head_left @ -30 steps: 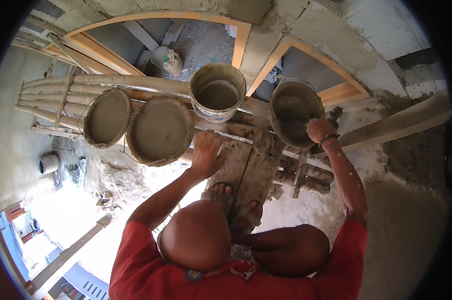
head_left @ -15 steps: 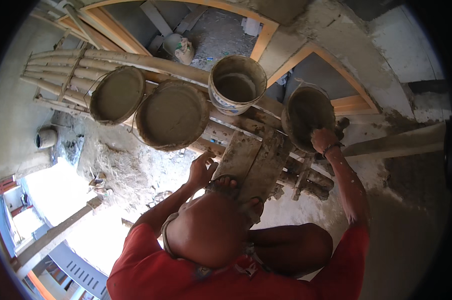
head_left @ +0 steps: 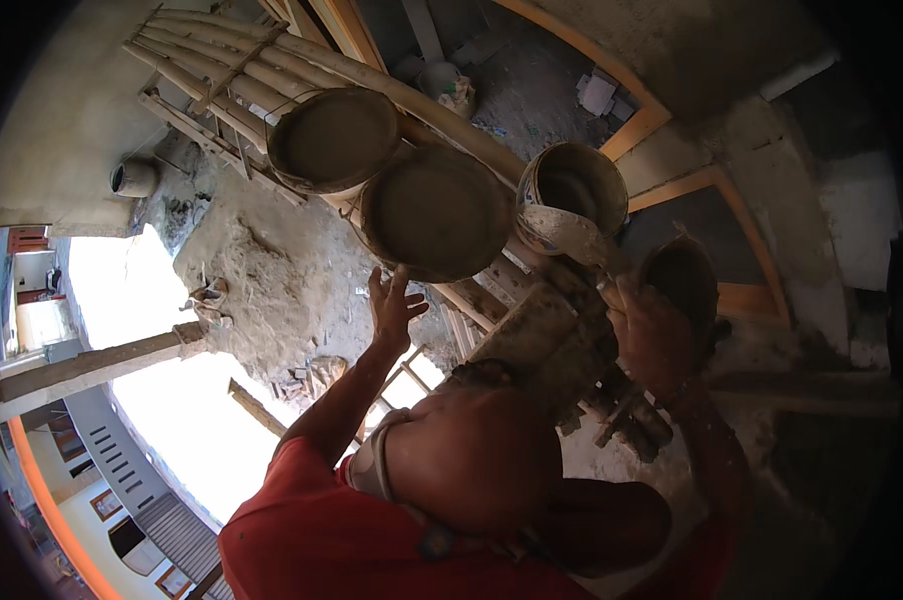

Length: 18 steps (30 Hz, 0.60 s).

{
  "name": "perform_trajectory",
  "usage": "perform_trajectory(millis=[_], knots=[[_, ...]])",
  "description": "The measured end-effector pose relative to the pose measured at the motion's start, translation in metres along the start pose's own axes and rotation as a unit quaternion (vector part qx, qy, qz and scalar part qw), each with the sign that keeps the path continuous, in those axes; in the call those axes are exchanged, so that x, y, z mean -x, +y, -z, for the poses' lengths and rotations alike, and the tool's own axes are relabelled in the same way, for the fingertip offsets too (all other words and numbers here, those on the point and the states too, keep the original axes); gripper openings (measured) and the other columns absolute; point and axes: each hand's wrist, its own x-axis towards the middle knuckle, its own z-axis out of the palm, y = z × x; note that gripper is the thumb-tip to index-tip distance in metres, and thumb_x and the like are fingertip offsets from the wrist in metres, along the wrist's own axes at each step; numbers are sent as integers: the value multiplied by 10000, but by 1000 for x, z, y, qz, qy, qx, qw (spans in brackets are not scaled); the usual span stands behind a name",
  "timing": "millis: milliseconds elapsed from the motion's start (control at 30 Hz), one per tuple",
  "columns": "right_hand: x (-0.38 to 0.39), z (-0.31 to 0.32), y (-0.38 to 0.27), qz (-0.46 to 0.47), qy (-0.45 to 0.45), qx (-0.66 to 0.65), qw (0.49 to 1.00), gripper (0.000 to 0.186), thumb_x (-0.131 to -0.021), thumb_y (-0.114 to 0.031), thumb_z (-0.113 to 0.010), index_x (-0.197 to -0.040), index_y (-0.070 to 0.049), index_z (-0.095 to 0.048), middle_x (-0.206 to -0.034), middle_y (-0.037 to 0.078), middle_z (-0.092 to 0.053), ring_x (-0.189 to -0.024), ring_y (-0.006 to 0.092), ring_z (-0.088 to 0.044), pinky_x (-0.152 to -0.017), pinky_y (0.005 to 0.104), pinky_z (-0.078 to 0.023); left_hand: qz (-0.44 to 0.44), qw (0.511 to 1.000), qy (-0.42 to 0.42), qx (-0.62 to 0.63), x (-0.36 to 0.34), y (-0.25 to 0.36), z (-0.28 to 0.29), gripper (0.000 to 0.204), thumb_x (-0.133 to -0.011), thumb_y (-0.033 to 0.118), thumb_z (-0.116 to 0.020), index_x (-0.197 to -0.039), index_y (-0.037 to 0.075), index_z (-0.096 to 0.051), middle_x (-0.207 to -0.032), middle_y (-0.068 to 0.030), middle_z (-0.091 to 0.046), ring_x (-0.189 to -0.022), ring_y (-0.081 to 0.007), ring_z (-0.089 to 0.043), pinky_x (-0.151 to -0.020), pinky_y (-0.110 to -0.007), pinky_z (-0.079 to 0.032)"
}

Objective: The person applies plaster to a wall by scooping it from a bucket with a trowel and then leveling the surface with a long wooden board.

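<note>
My right hand [head_left: 649, 335] is closed around the handle of a mortar-coated trowel [head_left: 569, 230]. Its broad grey blade passes in front of the white bucket [head_left: 528, 192], whose inside is smeared with mortar. Just beyond that hand is a dark, mortar-caked bucket [head_left: 713, 285], partly hidden by it. My left hand [head_left: 395, 310] has its fingers spread and holds nothing. It is beside the lower rim of a round container [head_left: 439, 274] full of grey mortar; whether the fingertips touch it I cannot tell. A second mortar-filled bucket [head_left: 316, 186] with a wire handle stands farther left.
The containers stand on a scaffold of wooden poles [head_left: 411, 95]. Mortar-stained boards [head_left: 536, 335] lie near my knees. Orange-brown wooden frames [head_left: 639, 125] border openings ahead. At the lower left, a concrete beam [head_left: 91, 370] and a bright drop show; another bucket [head_left: 134, 178] lies below.
My right hand has come out of the dark bucket, moving left with the trowel now visible. My left hand has opened its fingers near the mortar container. The whole view has turned.
</note>
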Motion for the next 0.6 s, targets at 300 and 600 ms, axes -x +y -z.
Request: perform_trajectory(millis=[300, 600], knots=[[-170, -121, -69, 51, 4, 111, 992, 114, -843, -130, -571, -864, -109, -681, -759, 147, -689, -760, 281, -704, -639, 373, -564, -24, 990, -108, 89, -47, -8, -8, 492, -865, 111, -600, -1293, 57, -363, -1070, -180, -580, -792, -331, -667, -660, -446, -599], [-190, -157, -38, 242, -190, 47, 950, 333, -892, -270, -488, -870, 5, -674, -783, 208, -666, -786, 325, -679, -683, 448, -529, 0, 996, -57, 75, -37, -6, -7, 506, -835, 34, -544, -1308, 78, -370, -1163, -185, -549, -902, -319, -651, -649, -435, -617]])
